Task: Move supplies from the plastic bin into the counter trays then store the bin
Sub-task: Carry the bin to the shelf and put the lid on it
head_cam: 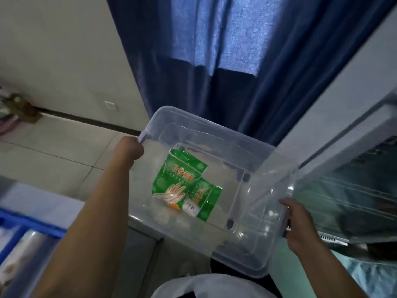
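Two hands carry load. Blue tray [32, 224] sits at far left, low, holding blurred wrapped supplies. Our left hand [130, 149] clenches around left end handle of plastic bin [255, 211]; we judge end grip keeps bin balanced in air. Green glove packets [184, 188] lie on bin floor, not yet unloaded. Our right hand [298, 224] curls around right end handle. Open cabinet door [335, 134] stands just right of bin, probably storage spot.
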Motion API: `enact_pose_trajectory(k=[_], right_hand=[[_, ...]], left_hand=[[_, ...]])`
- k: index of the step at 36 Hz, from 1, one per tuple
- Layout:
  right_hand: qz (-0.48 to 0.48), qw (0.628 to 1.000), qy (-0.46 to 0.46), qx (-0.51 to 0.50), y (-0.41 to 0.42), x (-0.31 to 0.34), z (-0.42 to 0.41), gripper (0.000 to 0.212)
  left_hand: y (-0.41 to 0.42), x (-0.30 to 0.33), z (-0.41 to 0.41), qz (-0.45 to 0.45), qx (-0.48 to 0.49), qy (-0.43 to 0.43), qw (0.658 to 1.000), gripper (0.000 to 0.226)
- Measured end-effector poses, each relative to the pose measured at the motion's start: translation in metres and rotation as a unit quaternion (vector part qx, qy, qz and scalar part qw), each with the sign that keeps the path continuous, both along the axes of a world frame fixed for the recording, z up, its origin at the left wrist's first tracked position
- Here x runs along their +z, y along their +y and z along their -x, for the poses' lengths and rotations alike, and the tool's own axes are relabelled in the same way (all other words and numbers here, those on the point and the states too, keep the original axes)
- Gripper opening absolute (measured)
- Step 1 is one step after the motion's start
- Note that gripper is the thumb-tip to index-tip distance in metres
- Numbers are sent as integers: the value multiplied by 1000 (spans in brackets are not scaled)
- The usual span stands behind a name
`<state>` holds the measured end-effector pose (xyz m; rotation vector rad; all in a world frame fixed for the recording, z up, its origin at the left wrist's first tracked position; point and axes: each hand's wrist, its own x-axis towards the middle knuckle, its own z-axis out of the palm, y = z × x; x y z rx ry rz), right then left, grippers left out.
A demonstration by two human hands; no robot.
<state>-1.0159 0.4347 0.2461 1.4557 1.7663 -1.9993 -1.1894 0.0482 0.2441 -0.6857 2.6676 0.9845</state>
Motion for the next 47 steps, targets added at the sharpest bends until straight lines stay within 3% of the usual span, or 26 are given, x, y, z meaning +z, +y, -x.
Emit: enact_pose_trajectory(k=[8, 13, 18, 26, 34, 40, 44, 47], right_hand=[[3, 995, -5, 96, -29, -10, 163, 11], [6, 978, 14, 206, -71, -29, 289, 16], [17, 945, 30, 326, -132, -34, 410, 33], [-8, 868, 90, 488, -285, -37, 561, 20], [-25, 804, 124, 581, -495, -38, 659, 30], [-58, 776, 117, 617, -635, -27, 716, 10], [-112, 764, 141, 620, -709, 3, 744, 10], [-109, 752, 155, 631, -764, 16, 767, 18]], left_hand=[[-65, -26, 58, -56, 107, -35, 992, 27], [-116, -47, 80, -83, 239, -50, 966, 31], [-155, -52, 88, -172, 389, -19, 905, 46], [-194, -39, 77, -203, 598, 35, 774, 55], [-287, -63, 91, -223, 699, 102, 672, 50], [-401, -92, 135, -256, 698, 121, 657, 39], [-478, -80, 165, -283, 694, 135, 648, 37], [-545, -69, 184, -283, 674, 155, 665, 40]])
